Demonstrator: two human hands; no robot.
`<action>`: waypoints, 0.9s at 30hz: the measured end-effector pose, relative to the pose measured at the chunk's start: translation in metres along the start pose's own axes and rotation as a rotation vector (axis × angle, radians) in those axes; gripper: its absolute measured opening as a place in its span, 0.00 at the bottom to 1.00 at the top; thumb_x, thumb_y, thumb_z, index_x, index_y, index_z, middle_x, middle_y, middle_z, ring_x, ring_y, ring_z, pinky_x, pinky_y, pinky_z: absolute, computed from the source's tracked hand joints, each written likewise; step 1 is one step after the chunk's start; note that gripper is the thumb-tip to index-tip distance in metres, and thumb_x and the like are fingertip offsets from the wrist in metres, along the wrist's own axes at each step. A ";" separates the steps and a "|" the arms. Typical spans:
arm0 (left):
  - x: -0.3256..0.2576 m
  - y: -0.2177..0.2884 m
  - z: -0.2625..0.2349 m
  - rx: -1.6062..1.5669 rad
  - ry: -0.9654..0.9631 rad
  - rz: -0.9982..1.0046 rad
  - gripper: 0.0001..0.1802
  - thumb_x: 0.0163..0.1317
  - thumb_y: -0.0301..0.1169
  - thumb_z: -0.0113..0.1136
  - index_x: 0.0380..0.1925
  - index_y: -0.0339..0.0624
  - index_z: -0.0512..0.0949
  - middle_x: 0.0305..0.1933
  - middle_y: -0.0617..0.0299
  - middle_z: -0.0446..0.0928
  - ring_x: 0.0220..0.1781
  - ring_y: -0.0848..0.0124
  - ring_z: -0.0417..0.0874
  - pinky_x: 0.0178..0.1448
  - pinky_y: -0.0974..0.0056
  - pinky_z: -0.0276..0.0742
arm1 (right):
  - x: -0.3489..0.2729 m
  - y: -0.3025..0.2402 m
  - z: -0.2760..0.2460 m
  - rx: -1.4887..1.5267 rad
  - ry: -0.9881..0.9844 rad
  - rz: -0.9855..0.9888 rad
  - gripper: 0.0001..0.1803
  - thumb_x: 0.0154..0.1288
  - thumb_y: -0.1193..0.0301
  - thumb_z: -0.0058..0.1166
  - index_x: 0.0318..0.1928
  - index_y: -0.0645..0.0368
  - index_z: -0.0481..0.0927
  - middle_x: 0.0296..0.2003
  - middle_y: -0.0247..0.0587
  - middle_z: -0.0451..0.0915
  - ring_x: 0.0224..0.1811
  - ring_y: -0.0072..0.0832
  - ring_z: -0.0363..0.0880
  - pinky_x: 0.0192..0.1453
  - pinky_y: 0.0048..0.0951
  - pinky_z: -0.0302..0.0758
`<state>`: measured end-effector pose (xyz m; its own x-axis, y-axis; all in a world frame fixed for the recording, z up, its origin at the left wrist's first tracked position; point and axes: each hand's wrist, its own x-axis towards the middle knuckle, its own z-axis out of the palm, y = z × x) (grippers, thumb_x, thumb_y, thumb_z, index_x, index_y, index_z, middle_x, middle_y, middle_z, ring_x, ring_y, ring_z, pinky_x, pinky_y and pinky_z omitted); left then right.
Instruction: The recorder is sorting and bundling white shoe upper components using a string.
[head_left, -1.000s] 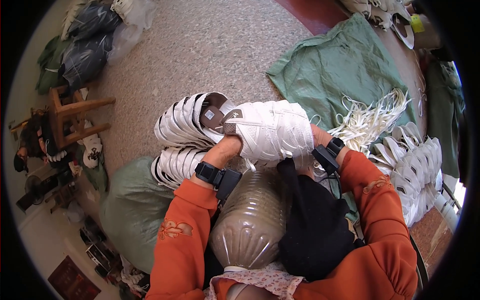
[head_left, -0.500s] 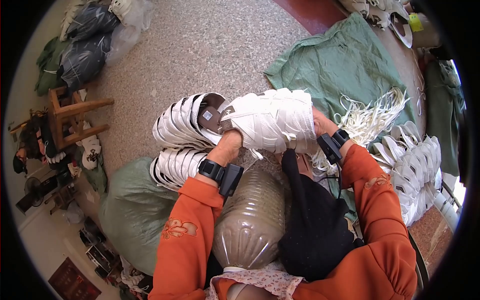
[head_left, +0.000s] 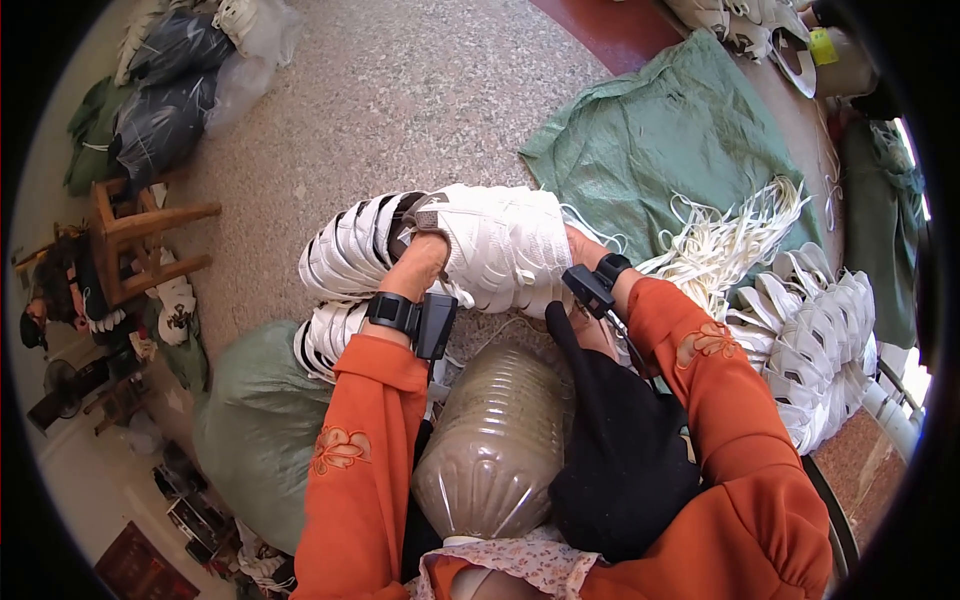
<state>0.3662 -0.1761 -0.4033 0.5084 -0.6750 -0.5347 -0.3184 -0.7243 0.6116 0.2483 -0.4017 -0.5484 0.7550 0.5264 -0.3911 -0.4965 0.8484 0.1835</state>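
Between my two hands is a nested stack of white shoe uppers (head_left: 505, 240), lying lengthwise. My left hand (head_left: 425, 257) grips its left end by the dark-lined collar, with the fingers hidden behind the stack. My right hand (head_left: 582, 246) grips the other end, its fingertips out of sight too. Touching the stack on the left is another row of nested white uppers (head_left: 340, 250), fanned in layers. A further bundle of white uppers (head_left: 325, 338) rests just nearer to me. White laces (head_left: 735, 235) spread in a loose pile to the right of my right hand.
A green woven sheet (head_left: 660, 120) covers floor beyond the laces. A large clear plastic bottle (head_left: 490, 440) lies by my lap. More stacked white uppers (head_left: 810, 340) stand right. A stuffed green sack (head_left: 255, 430) bulges at left, near a wooden stool (head_left: 150, 230).
Both hands have moved left with the stack of uppers, pushing it up against the row on the left. That row's opening is now mostly covered.
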 end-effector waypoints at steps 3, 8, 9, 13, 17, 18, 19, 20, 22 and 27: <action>0.012 0.031 0.010 -0.689 0.113 -0.357 0.25 0.70 0.40 0.44 0.61 0.37 0.69 0.61 0.55 0.71 0.58 0.66 0.71 0.60 0.63 0.69 | 0.006 0.004 -0.023 0.042 0.225 -0.061 0.17 0.67 0.70 0.53 0.52 0.69 0.76 0.47 0.51 0.82 0.46 0.34 0.83 0.53 0.40 0.81; 0.011 0.017 0.011 -0.926 0.143 -0.382 0.30 0.71 0.48 0.42 0.63 0.36 0.63 0.59 0.55 0.71 0.58 0.67 0.71 0.54 0.61 0.73 | -0.029 -0.022 0.056 -0.809 0.838 -0.442 0.13 0.64 0.68 0.53 0.46 0.61 0.77 0.37 0.39 0.80 0.36 0.26 0.80 0.40 0.30 0.78; 0.014 0.011 0.012 -0.929 0.151 -0.388 0.30 0.71 0.48 0.42 0.63 0.36 0.63 0.59 0.55 0.71 0.58 0.67 0.71 0.54 0.61 0.73 | -0.031 -0.022 0.090 -0.825 0.835 -0.631 0.13 0.61 0.70 0.54 0.44 0.63 0.76 0.36 0.37 0.78 0.33 0.25 0.76 0.37 0.28 0.76; 0.022 0.014 0.021 -0.674 0.152 -0.136 0.30 0.70 0.47 0.44 0.63 0.37 0.63 0.59 0.56 0.71 0.56 0.68 0.72 0.55 0.63 0.73 | -0.028 -0.020 0.180 -1.731 0.144 -0.672 0.44 0.52 0.50 0.66 0.65 0.58 0.66 0.58 0.49 0.72 0.63 0.39 0.68 0.67 0.41 0.63; 0.026 0.045 0.021 -0.773 0.358 -0.140 0.24 0.66 0.36 0.54 0.58 0.35 0.68 0.53 0.56 0.75 0.51 0.71 0.76 0.52 0.65 0.75 | 0.009 -0.016 0.194 -2.262 -0.275 -0.460 0.53 0.41 0.46 0.71 0.66 0.54 0.64 0.58 0.49 0.72 0.64 0.45 0.66 0.68 0.44 0.62; 0.022 0.037 0.020 -0.770 0.360 -0.193 0.20 0.65 0.35 0.55 0.54 0.35 0.72 0.48 0.57 0.77 0.46 0.72 0.78 0.49 0.66 0.76 | 0.018 -0.021 0.191 -2.237 -0.268 -0.361 0.55 0.38 0.45 0.73 0.66 0.54 0.65 0.57 0.51 0.72 0.63 0.47 0.68 0.67 0.43 0.64; 0.014 0.036 0.016 -0.768 0.362 -0.249 0.17 0.65 0.33 0.56 0.50 0.35 0.76 0.43 0.59 0.80 0.42 0.73 0.80 0.46 0.67 0.78 | 0.021 -0.023 0.192 -2.233 -0.278 -0.362 0.55 0.38 0.45 0.73 0.66 0.54 0.65 0.57 0.51 0.72 0.63 0.47 0.68 0.67 0.43 0.64; 0.006 0.035 0.011 -0.969 0.432 -0.242 0.12 0.68 0.33 0.54 0.41 0.35 0.80 0.36 0.61 0.81 0.35 0.75 0.81 0.40 0.70 0.78 | 0.023 -0.025 0.194 -2.242 -0.177 -0.272 0.54 0.38 0.45 0.72 0.65 0.54 0.66 0.57 0.51 0.72 0.62 0.46 0.69 0.65 0.42 0.65; -0.012 0.028 -0.004 -1.082 0.583 -0.139 0.11 0.68 0.32 0.55 0.36 0.36 0.82 0.37 0.61 0.81 0.38 0.76 0.81 0.40 0.72 0.77 | 0.030 -0.027 0.193 -2.239 0.001 -0.203 0.52 0.40 0.44 0.70 0.64 0.56 0.67 0.56 0.52 0.73 0.60 0.45 0.71 0.63 0.40 0.68; -0.072 0.001 -0.061 -0.590 0.904 0.057 0.11 0.68 0.31 0.54 0.37 0.34 0.81 0.46 0.61 0.80 0.48 0.74 0.77 0.57 0.70 0.69 | 0.035 -0.038 0.176 -2.246 0.343 -0.302 0.50 0.43 0.43 0.63 0.63 0.60 0.68 0.56 0.58 0.74 0.57 0.46 0.74 0.60 0.39 0.71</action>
<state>0.3779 -0.1201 -0.3287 0.9842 -0.1764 -0.0161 -0.0474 -0.3497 0.9357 0.3691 -0.4060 -0.4099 0.9188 0.2071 -0.3360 -0.1286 -0.6478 -0.7509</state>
